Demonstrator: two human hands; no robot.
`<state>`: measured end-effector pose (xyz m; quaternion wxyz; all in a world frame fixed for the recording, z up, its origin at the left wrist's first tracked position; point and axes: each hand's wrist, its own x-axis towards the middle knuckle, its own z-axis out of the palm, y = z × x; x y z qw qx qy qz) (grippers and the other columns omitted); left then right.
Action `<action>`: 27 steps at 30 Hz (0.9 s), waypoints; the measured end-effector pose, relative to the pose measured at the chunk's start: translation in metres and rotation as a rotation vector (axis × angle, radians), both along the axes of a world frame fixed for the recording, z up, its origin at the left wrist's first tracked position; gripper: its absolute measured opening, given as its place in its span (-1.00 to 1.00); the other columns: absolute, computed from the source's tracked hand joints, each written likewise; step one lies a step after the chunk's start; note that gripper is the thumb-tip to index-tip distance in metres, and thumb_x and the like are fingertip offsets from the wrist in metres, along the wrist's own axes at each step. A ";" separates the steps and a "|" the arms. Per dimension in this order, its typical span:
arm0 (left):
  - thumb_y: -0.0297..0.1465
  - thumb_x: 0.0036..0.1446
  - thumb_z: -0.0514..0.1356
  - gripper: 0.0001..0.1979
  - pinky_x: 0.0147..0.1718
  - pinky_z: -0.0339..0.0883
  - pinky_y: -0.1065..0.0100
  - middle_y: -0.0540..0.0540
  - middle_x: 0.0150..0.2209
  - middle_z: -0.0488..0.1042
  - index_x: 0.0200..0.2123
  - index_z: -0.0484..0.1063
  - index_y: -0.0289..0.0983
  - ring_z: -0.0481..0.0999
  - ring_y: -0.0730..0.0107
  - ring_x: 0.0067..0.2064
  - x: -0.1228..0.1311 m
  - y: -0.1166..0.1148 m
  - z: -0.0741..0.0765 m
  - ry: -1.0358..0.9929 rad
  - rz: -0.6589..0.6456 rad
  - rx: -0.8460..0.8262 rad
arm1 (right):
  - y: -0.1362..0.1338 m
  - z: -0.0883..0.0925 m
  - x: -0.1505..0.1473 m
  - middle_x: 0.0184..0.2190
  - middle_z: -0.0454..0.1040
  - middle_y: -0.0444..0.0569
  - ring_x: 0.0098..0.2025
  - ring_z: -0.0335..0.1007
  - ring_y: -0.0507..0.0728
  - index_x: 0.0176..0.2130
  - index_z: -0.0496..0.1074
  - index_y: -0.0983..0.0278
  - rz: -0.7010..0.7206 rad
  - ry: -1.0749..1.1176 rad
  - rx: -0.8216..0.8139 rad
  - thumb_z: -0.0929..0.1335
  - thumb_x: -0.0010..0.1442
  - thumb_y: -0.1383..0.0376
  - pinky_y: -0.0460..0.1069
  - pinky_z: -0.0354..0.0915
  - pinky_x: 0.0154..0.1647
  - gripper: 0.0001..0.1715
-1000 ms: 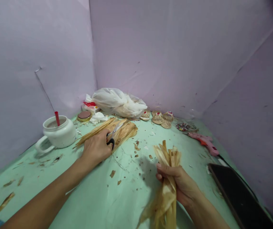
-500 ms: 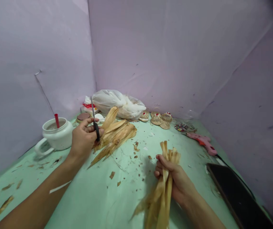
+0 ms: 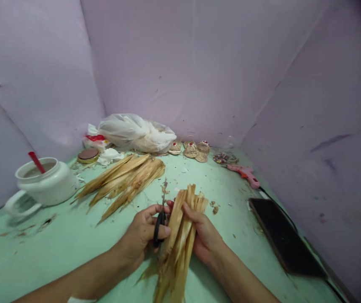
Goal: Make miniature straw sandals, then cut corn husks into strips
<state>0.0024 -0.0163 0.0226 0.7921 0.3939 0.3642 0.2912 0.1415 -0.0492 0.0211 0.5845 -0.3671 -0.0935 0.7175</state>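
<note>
Black-handled scissors (image 3: 159, 227) are held in my left hand (image 3: 139, 235), their blades pointing away from me. The left fingers are close against the edge of a bundle of dried corn husks (image 3: 180, 240); whether they also grip a husk I cannot tell. My right hand (image 3: 207, 233) is closed round the upper part of this bundle, thumb on top, and the long ends hang toward me. Beyond my hands, more dried husks (image 3: 129, 176) lie in a loose pile on the green table.
On the left stands a white mug (image 3: 50, 185) with a red stick in it. At the back are a white plastic bag (image 3: 136, 132), small woven ornaments (image 3: 191, 149) and a bead container (image 3: 224, 158). A pink glue gun (image 3: 245, 173) and a black phone (image 3: 284, 235) lie right.
My left hand has come from the husk pile to the bundle, still with the scissors. One more husk now lies along the bundle's left side. The view has turned to the right.
</note>
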 end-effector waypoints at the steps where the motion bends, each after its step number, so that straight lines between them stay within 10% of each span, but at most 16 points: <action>1: -0.45 -0.29 0.30 -0.60 -0.78 0.00 0.61 0.07 -0.55 0.32 -0.29 0.30 -0.30 0.18 0.66 -0.65 0.002 -0.002 -0.002 -0.001 -0.016 0.009 | -0.001 0.001 0.000 -0.36 0.56 0.08 -0.29 0.48 0.18 -0.30 0.50 0.40 0.001 -0.001 0.000 0.48 -0.13 0.18 0.06 0.33 -0.18 -0.59; 13: -0.33 -0.29 0.35 -0.54 -0.63 0.17 0.52 0.07 -0.61 0.38 -0.31 0.21 -0.26 0.34 0.51 -0.58 -0.001 0.005 0.012 0.263 0.041 0.240 | -0.004 0.009 0.004 -0.59 0.46 -0.17 -0.52 0.42 0.09 -0.28 0.41 0.25 -0.179 -0.310 -0.044 0.49 -0.23 0.30 -0.02 0.32 -0.45 -0.58; 20: -0.43 -0.46 0.40 -0.44 -0.65 0.13 0.54 0.07 -0.57 0.41 -0.30 0.25 -0.27 0.32 0.53 -0.57 0.001 0.009 0.023 0.249 0.149 0.252 | -0.012 0.012 -0.003 -0.35 0.55 -0.02 -0.33 0.44 0.12 -0.24 0.48 0.34 0.045 -0.506 0.160 0.49 -0.16 0.29 -0.04 0.31 -0.28 -0.60; 27: -0.41 -0.38 0.36 -0.48 -0.65 0.15 0.54 0.11 -0.58 0.36 -0.27 0.25 -0.24 0.30 0.56 -0.60 0.001 0.011 0.013 0.084 0.239 0.136 | -0.015 0.017 0.001 -0.30 0.55 0.05 -0.34 0.48 0.14 -0.14 0.45 0.33 0.155 -0.259 0.068 0.45 -0.07 0.21 0.01 0.35 -0.29 -0.54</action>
